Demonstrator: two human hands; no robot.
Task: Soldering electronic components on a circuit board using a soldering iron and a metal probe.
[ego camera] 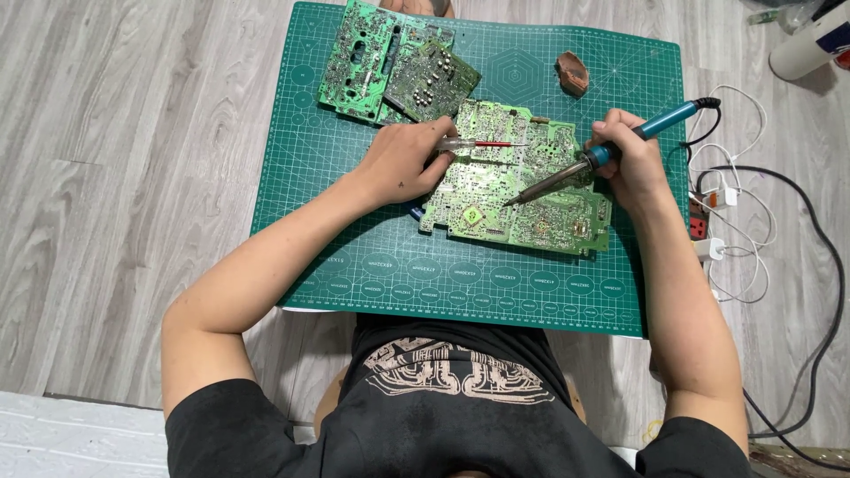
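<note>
Left hand (403,164) gripping screwdriver (482,143), right hand (624,159) gripping soldering iron (611,150), circuit board (518,181) mid-mat (372,265)

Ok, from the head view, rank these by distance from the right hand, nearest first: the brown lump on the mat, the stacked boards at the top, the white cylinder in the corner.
From the right hand:
1. Brown lump, just up and left of it on the mat.
2. Stacked boards, far left along the mat's top edge.
3. White cylinder, top right corner, off the mat; close to the boards' distance, so 2 and 3 are hard to call.
</note>
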